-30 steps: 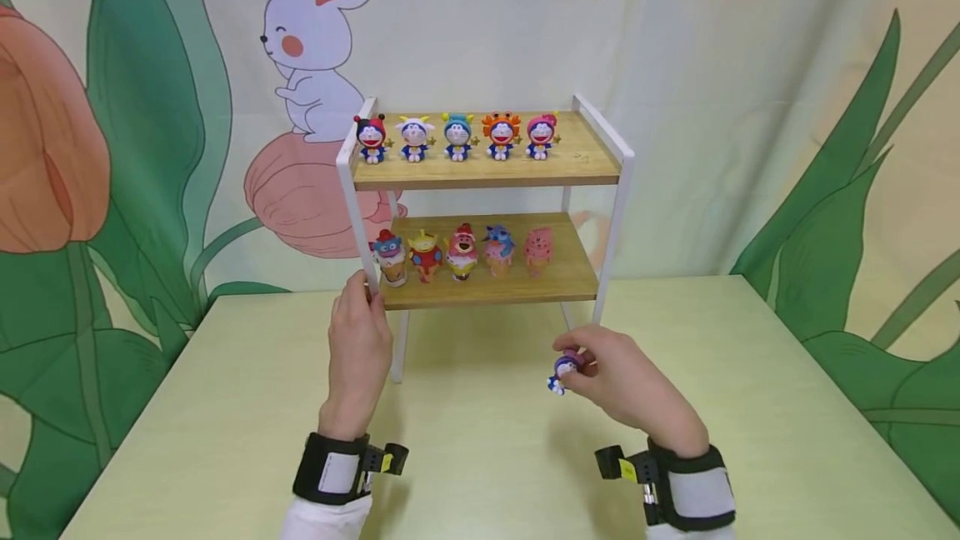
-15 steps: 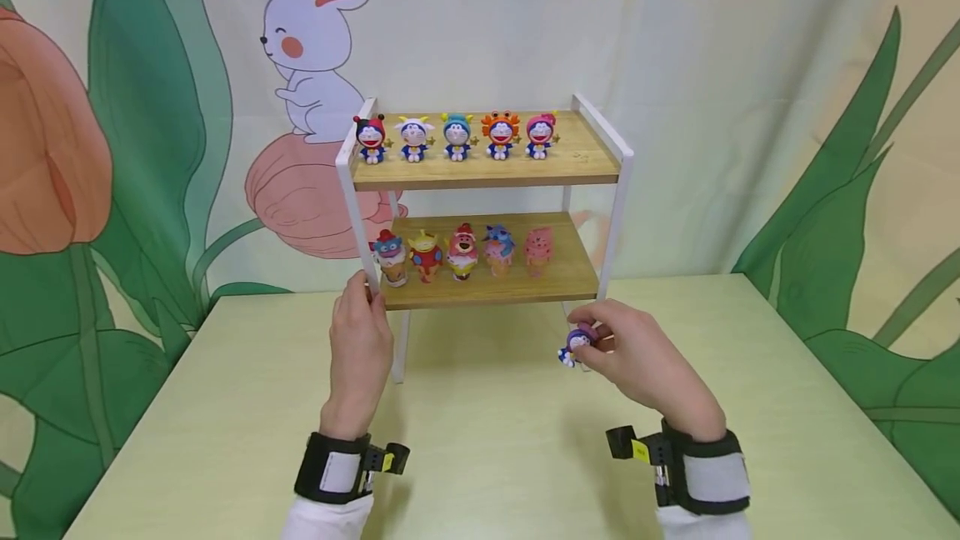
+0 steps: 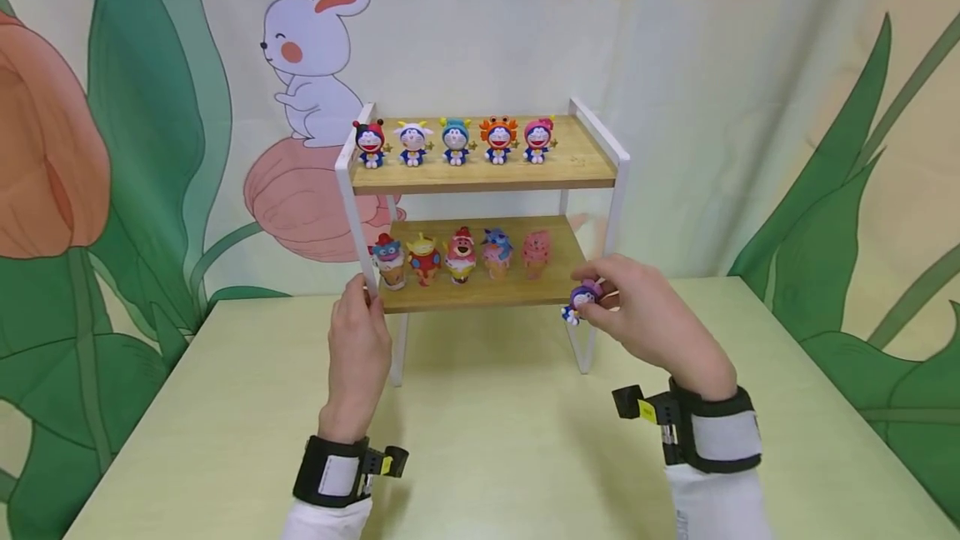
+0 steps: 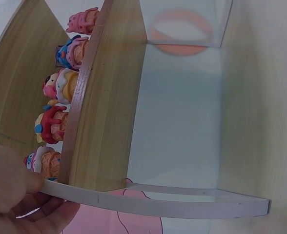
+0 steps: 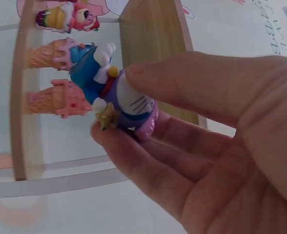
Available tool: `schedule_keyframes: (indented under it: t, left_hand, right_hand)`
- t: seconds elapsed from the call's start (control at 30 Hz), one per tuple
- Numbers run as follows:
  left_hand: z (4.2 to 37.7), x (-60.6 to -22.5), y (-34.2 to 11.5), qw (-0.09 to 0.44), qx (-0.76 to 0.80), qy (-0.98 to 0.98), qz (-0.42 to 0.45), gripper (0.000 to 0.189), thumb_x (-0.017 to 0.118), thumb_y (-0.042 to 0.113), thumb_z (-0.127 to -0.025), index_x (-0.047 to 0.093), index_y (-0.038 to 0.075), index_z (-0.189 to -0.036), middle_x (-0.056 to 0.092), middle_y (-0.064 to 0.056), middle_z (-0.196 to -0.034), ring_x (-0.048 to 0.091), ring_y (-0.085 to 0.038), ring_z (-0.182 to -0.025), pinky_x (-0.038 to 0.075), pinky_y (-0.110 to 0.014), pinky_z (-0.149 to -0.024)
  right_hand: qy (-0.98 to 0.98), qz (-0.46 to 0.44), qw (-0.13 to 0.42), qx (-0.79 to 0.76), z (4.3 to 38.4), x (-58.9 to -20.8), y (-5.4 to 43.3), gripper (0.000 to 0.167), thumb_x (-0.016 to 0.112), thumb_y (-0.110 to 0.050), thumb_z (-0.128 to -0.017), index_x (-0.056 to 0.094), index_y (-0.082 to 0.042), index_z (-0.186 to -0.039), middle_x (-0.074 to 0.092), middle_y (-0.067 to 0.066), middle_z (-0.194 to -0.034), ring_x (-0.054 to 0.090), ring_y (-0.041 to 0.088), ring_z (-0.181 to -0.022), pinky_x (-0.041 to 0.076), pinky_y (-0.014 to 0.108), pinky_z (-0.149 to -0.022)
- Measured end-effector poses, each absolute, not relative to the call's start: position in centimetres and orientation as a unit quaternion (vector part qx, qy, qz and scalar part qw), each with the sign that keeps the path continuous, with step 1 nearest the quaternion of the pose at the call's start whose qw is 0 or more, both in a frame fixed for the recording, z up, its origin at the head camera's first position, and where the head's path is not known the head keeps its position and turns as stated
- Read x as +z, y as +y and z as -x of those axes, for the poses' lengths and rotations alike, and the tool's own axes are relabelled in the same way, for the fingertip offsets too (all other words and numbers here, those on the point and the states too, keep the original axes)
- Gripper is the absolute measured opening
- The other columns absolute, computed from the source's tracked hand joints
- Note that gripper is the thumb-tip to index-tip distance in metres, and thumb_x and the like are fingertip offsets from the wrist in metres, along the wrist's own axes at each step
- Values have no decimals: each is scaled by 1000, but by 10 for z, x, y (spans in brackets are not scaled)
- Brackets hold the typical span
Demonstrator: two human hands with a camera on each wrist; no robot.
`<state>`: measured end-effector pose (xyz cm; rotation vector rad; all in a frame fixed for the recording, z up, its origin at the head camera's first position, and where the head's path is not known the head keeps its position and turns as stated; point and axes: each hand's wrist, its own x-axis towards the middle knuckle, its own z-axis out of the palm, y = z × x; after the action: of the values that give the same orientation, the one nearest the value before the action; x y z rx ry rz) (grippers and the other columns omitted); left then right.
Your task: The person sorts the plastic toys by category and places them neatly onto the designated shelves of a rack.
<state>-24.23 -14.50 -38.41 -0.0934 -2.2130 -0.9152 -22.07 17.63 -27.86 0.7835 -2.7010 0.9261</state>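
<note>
My right hand pinches a small blue cat figurine with a purple-pink hood, held tilted just off the lower shelf's front right corner. The right wrist view shows the figurine between thumb and fingers, with its gold star beside the fingertips. My left hand grips the white left post of a two-tier wooden rack; the left wrist view has thumb and fingers round this post. Several hooded cat figurines, one a crab-hooded figurine, line the upper shelf. Ice-cream-cone figurines, including a pink one, line the lower shelf.
The rack stands on a pale yellow-green table, close to a printed curtain behind. Bare wood shows right of both figurine rows. The white right post rises beside my right hand.
My right hand has risen and moved slightly right and forward with the figurine, from below the lower shelf up to its front right corner. My left hand stays on the post.
</note>
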Motion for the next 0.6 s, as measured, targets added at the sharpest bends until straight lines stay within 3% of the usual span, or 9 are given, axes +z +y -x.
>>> schedule_keyframes:
  t: [0.3,0.6]
  left_hand:
    - [243,-385,-144,366,-353,-860,36,32,53,-2,-98,45,-10,-128,57,-26,-106,57,-34,-91,56,-46,-74]
    - [243,-386,-145,366,-351,-861,36,31,51,-1,-99,45,-10,-128,57,-26,-104,57,-34,-91,56,-46,-73]
  right_hand:
    - [-901,-293,135,291,231,-244,177,28,71,0,-88,64,2,-114,66,12,-100,65,25,-89,56,41,-81]
    - [-908,-292,139,265,239,-220,173,30,71,-4,-89,63,3,-117,70,12,-100,67,24,-88,56,42,-79]
